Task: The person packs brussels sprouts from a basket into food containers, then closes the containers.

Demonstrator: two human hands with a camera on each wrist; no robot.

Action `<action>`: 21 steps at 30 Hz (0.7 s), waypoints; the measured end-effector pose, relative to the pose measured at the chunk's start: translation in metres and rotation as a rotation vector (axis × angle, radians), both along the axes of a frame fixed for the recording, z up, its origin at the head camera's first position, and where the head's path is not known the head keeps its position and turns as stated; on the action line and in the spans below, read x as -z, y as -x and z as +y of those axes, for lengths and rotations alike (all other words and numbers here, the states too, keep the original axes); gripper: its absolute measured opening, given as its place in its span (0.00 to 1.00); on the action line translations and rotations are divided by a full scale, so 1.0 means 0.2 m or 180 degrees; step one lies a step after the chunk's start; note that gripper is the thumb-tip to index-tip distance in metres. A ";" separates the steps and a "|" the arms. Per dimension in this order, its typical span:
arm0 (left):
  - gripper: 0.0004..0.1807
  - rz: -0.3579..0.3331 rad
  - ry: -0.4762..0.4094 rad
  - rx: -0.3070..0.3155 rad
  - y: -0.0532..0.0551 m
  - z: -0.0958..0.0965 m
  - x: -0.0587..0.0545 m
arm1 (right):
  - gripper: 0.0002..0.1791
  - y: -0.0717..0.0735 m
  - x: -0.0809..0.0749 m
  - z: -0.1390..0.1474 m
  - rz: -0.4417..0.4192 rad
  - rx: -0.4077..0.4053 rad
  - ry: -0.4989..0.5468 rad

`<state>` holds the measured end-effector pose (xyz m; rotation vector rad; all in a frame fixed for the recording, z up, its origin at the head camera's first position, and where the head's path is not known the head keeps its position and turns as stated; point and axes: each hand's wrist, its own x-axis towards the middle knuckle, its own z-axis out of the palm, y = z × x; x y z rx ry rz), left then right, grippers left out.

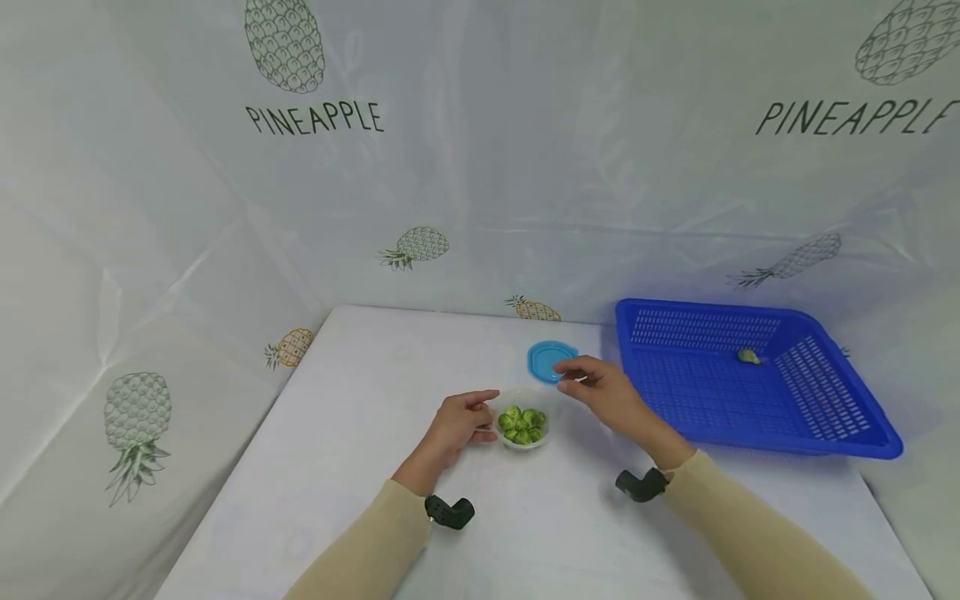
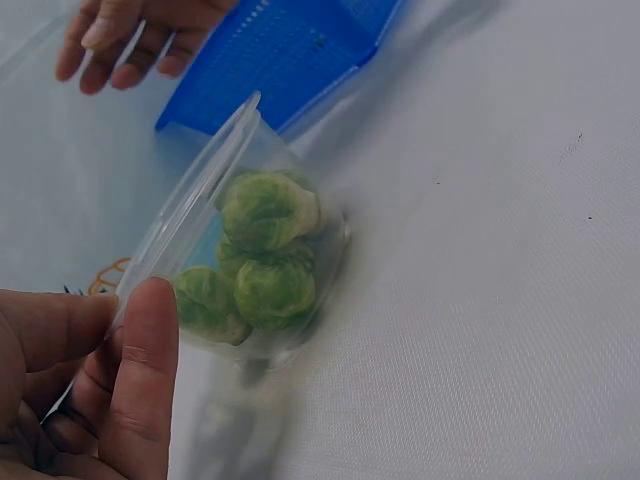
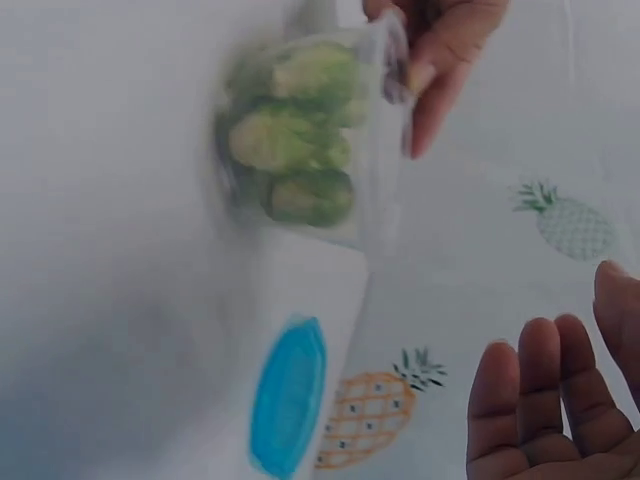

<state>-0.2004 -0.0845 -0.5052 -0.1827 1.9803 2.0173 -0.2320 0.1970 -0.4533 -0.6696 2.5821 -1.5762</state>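
Note:
A clear round plastic tub (image 1: 522, 445) stands on the white table with several green Brussels sprouts (image 1: 521, 423) inside. My left hand (image 1: 459, 427) pinches the tub's rim between thumb and finger on its left side, as the left wrist view shows near the tub (image 2: 262, 355). My right hand (image 1: 602, 392) hovers at the upper right of the tub with its fingers loosely bent and nothing in them. Beyond it lies a blue lid (image 1: 546, 360), partly covered by the right fingertips in the head view. The same lid (image 3: 288, 400) looks apart from the right hand (image 3: 560, 420) in the right wrist view.
A large blue plastic basket (image 1: 697, 429) stands on the right side of the table. One small pale green sprout (image 1: 747, 356) lies in it. A white sheet printed with pineapples (image 1: 480, 167) hangs behind and beside the table (image 1: 360, 375).

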 end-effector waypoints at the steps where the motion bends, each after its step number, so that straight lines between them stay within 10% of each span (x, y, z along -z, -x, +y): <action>1: 0.24 0.0000 0.0002 -0.0005 0.00 0.00 0.00 | 0.16 0.00 -0.03 0.02 -0.0003 0.0038 -0.0037; 21: 0.24 0.0002 0.0006 -0.0025 -0.01 0.00 0.00 | 0.25 0.17 -0.44 0.71 0.0046 0.0404 -0.1003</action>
